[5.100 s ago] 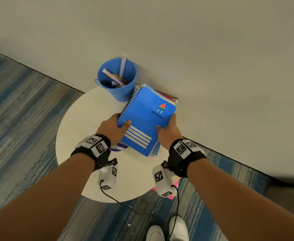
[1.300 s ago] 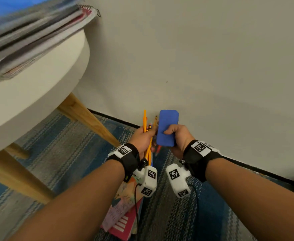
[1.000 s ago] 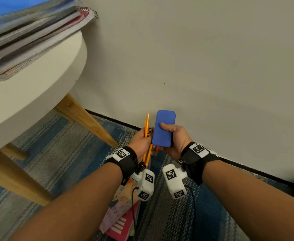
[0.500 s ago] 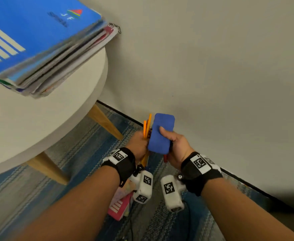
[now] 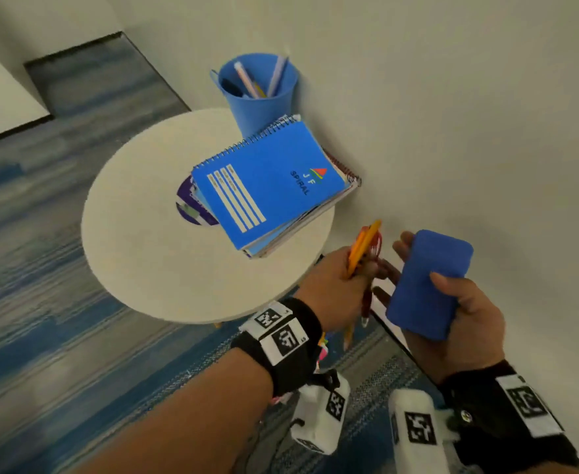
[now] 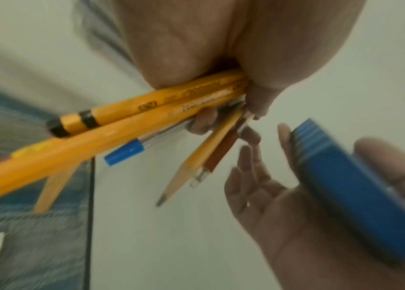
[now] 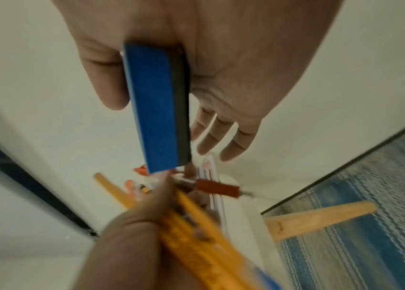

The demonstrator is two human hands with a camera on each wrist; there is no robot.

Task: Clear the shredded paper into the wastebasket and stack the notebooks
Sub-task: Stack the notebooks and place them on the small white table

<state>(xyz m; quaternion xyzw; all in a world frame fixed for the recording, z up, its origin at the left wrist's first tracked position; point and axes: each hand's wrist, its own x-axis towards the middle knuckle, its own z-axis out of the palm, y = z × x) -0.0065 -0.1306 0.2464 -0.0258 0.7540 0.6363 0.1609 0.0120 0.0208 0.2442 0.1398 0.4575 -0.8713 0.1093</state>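
A stack of notebooks (image 5: 267, 186) topped by a blue spiral one lies on the round white table (image 5: 144, 241), near the wall. My left hand (image 5: 360, 268) hovers off the table's right edge and grips a bundle of yellow pencils and pens (image 5: 363, 248). The left wrist view shows the same pencils and pens (image 6: 146, 109) fanned out of the fist. My right hand (image 5: 421, 265) is just to the right, pinching a blue felt-backed eraser block (image 5: 428, 285) between thumb and straight fingers. The eraser block (image 7: 156, 109) stands edge-on in the right wrist view. No shredded paper shows.
A blue bucket (image 5: 257, 87) holding pens stands at the table's far edge against the white wall. A colourful booklet (image 5: 322, 347) peeks out on the striped blue carpet under my left wrist. A wooden table leg (image 7: 320, 217) slants below the tabletop.
My view has risen from below the tabletop to above it. Both hands came up with the pencils and eraser block, and they have drawn slightly apart.
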